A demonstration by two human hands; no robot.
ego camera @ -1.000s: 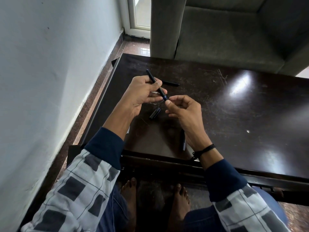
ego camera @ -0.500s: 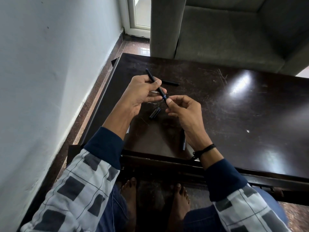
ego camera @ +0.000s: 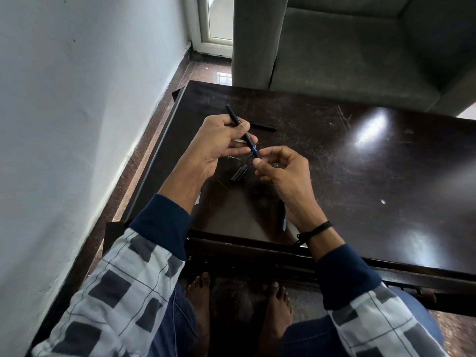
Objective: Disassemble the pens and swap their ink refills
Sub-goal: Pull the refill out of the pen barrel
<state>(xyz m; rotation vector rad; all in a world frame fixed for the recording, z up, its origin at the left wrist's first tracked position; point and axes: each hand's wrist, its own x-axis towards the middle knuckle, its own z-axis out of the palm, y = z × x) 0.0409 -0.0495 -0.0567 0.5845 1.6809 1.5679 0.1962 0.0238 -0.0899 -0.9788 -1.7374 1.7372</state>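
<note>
both hands hold one pen above the table.

the left hand [ego camera: 219, 143] is raised over the dark table [ego camera: 360, 176], palm turned toward the right, with thumb and curled fingers clamped round the middle of a black pen [ego camera: 240, 127]. the pen slants: its upper end points away and to the left, and its blue-banded lower end points toward the right hand [ego camera: 283, 171]. the right hand is bent at the wrist, fingers curled inward, thumb and forefinger pinched on the pen's lower tip. both forearms rise from the near table edge, bare above dark cuffs. on the table, a short black cap [ego camera: 239, 173] lies just below the hands, a black barrel piece [ego camera: 262, 127] lies beyond the left hand, and a second dark pen [ego camera: 282, 215] lies partly hidden under the right wrist.
</note>
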